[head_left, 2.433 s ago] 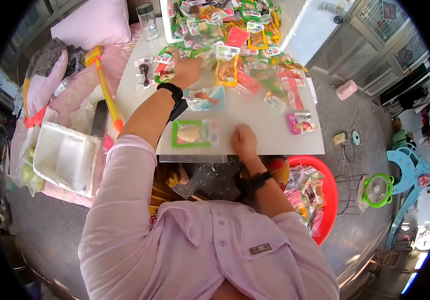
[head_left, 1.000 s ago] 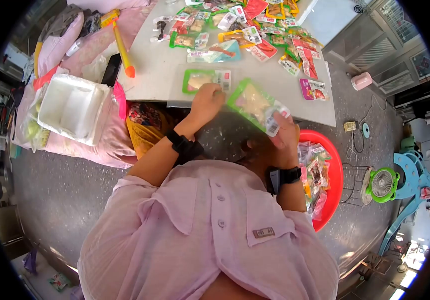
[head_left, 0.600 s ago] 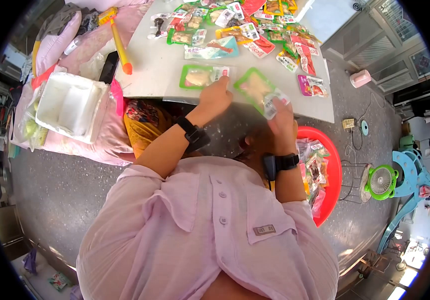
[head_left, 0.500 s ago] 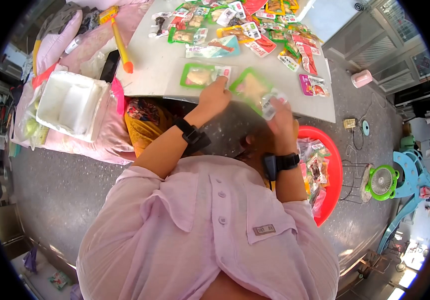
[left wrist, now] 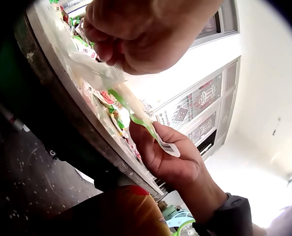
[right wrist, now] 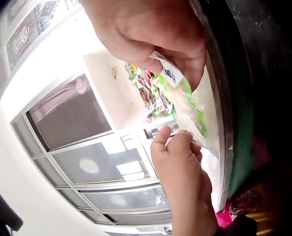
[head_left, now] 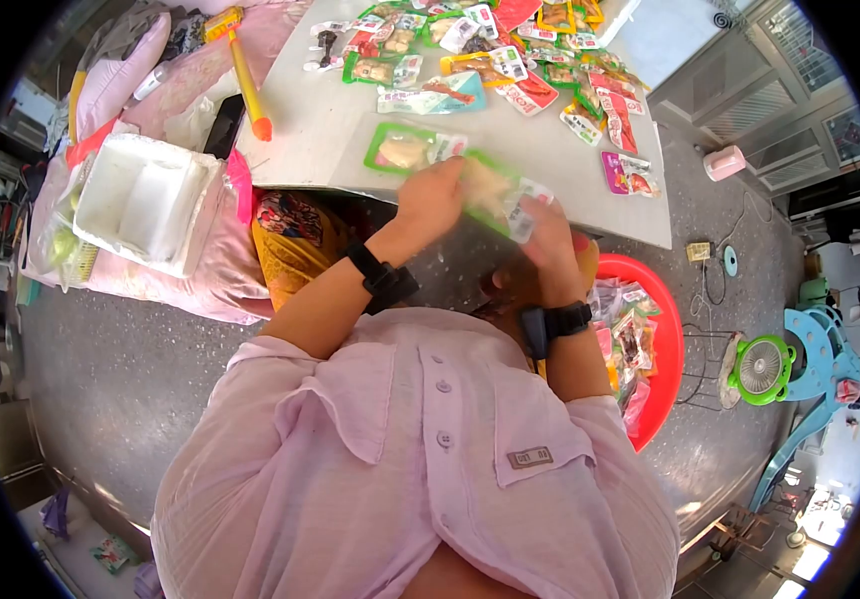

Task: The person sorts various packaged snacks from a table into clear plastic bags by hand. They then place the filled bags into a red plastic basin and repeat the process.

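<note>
In the head view my right hand (head_left: 550, 240) grips the labelled end of a green-edged food packet (head_left: 490, 190) with pale contents, over the table's front edge. My left hand (head_left: 430, 200) is close beside that packet's far end. The left wrist view shows its fingers curled, pinching thin clear plastic bag film (left wrist: 97, 73) that stretches over the table edge. A second green-edged packet (head_left: 403, 150) lies flat at the front of the table, just beyond the left hand. In the right wrist view, the held packet (right wrist: 185, 96) slants between both hands.
Many coloured food packets (head_left: 480, 65) cover the far part of the white table (head_left: 320, 150). A purple packet (head_left: 628, 173) lies near the right edge. A red basin (head_left: 665, 349) of packets stands on the floor at right; a white foam box (head_left: 140, 205) sits at left.
My left hand has come back from the far packets to the front edge. My right hand has lifted from the table, gripping a green-edged packet, and lately brought it left toward the left hand.
</note>
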The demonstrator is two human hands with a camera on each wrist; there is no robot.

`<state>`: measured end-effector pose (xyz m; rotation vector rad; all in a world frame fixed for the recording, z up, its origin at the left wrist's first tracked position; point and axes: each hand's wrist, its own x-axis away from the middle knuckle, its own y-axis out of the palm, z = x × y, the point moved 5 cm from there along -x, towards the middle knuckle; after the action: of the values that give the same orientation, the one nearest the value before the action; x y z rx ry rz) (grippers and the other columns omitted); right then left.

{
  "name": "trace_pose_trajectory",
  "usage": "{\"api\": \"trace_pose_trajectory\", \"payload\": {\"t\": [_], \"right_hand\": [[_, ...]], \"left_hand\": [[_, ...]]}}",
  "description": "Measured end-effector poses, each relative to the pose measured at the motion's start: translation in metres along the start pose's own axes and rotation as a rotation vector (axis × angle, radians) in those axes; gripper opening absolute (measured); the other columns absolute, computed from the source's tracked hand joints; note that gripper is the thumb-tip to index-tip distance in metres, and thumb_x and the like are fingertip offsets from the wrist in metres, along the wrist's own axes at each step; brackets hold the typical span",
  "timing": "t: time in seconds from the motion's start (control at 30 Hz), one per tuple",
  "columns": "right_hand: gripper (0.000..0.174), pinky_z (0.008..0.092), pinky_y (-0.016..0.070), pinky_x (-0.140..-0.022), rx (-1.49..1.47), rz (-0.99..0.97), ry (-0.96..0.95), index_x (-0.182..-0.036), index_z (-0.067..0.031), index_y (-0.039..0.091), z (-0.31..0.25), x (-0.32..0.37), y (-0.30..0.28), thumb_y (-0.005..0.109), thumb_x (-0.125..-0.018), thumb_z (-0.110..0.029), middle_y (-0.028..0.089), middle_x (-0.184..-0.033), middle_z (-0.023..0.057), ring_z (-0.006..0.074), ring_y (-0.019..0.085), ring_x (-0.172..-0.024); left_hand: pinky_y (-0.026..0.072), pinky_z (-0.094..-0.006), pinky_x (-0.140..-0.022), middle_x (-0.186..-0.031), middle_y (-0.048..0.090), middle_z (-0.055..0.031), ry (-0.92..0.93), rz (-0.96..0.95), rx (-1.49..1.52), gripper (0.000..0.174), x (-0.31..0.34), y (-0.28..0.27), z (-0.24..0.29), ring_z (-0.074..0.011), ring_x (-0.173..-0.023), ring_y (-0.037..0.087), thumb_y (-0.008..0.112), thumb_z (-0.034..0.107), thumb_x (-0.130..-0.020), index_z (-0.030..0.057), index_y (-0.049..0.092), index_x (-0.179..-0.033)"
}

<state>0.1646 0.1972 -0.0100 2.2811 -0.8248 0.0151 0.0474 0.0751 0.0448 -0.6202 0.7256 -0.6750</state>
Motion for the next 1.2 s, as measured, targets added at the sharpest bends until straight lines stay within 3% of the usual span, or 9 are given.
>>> {"api": "trace_pose_trajectory", "payload": {"t": [0.2,0.4,0.5,0.6,0.67,0.77,0.97,1.0,1.2], "right_hand": [[0.016,0.03,0.0469,-0.061,-0.081,-0.051,0.029,-0.094,0.0003,0.049,0.034,-0.022,0.033,0.046,-0.078,-0.003,0.056,-0.085,0.0086,0.0187,0.056,-0.072],[0.013,0.0228,0.0358,-0.044,0.694,-0.044,0.02,-0.081,-0.0023,0.051,0.008,-0.008,0.073,0.051,-0.078,-0.015,0.051,-0.066,0.0013,0.0117,0.049,-0.054],[0.016,0.0233,0.0349,-0.04,0.507,-0.012,0.212,-0.079,-0.0017,0.05,0.015,-0.015,0.041,0.052,-0.078,-0.018,0.05,-0.064,0.0014,0.0105,0.048,-0.051],[0.012,0.0233,0.0344,-0.038,0.68,0.008,0.181,-0.078,-0.0002,0.049,0.008,-0.005,0.053,0.05,-0.076,-0.012,0.05,-0.064,0.0042,0.0111,0.047,-0.048],[0.009,0.0229,0.0359,-0.039,0.869,-0.283,-0.197,-0.078,0.0003,0.049,0.029,-0.029,0.043,0.047,-0.075,-0.008,0.05,-0.065,0.0058,0.0123,0.048,-0.05],[0.011,0.023,0.0383,-0.042,0.585,-0.19,-0.056,-0.079,0.0013,0.049,0.044,-0.034,0.057,0.043,-0.072,-0.004,0.05,-0.067,0.0078,0.0135,0.049,-0.054],[0.017,0.0239,0.0421,-0.051,0.516,-0.178,0.128,-0.085,-0.0006,0.051,0.04,-0.025,0.072,0.044,-0.075,-0.013,0.052,-0.073,0.0058,0.0114,0.05,-0.061],[0.018,0.0239,0.0423,-0.052,0.374,-0.159,0.186,-0.086,-0.0017,0.052,0.039,-0.02,0.074,0.045,-0.075,-0.015,0.052,-0.073,0.0048,0.0108,0.05,-0.062],[0.017,0.022,0.0422,-0.056,0.491,-0.134,0.254,-0.088,-0.0078,0.053,0.033,-0.025,0.066,0.049,-0.075,-0.017,0.053,-0.076,0.0015,0.0094,0.051,-0.063]], "left_hand": [[0.0431,-0.0396,-0.058,-0.074,0.055,-0.0143,0.111,0.023,-0.035,0.021,0.005,0.007,0.009,-0.0318,-0.067,0.054,0.049,0.009,-0.069,0.0071,0.049,-0.091],[0.0424,-0.0393,-0.055,-0.07,0.053,-0.0127,0.173,0.086,-0.012,0.018,0.008,0.001,0.01,-0.0307,-0.065,0.053,0.049,0.008,-0.067,0.0064,0.049,-0.086],[0.0413,-0.0399,-0.053,-0.067,0.052,-0.0121,0.187,0.11,-0.001,0.014,0.011,-0.002,0.006,-0.03,-0.063,0.053,0.049,0.007,-0.067,0.0062,0.048,-0.081],[0.0437,-0.038,-0.058,-0.073,0.055,-0.0119,0.142,0.034,-0.025,0.021,0.015,0.002,0.0,-0.0295,-0.069,0.054,0.048,0.006,-0.068,0.0071,0.05,-0.089],[0.0439,-0.0377,-0.058,-0.074,0.055,-0.0115,0.164,0.063,0.024,0.022,0.017,0.004,-0.002,-0.0293,-0.07,0.054,0.048,0.006,-0.069,0.0075,0.051,-0.09],[0.0441,-0.037,-0.058,-0.076,0.056,-0.0111,0.133,0.009,-0.044,0.022,0.018,0.007,-0.005,-0.0291,-0.071,0.054,0.047,0.007,-0.07,0.0079,0.051,-0.092],[0.0417,-0.0361,-0.072,-0.09,0.053,-0.0127,0.332,0.095,0.014,0.034,0.023,-0.027,-0.004,-0.0297,-0.084,0.05,0.055,0.016,-0.069,0.009,0.05,-0.102],[0.0331,-0.0389,-0.087,-0.105,0.047,-0.0138,0.232,-0.156,0.026,0.049,0.019,-0.029,-0.006,-0.0306,-0.1,0.043,0.061,0.027,-0.066,0.0101,0.046,-0.11],[0.0168,-0.0448,-0.097,-0.121,0.034,-0.0149,0.295,-0.269,-0.32,0.068,0.021,-0.012,-0.039,-0.0315,-0.117,0.026,0.063,0.041,-0.061,0.0124,0.039,-0.118]]}}
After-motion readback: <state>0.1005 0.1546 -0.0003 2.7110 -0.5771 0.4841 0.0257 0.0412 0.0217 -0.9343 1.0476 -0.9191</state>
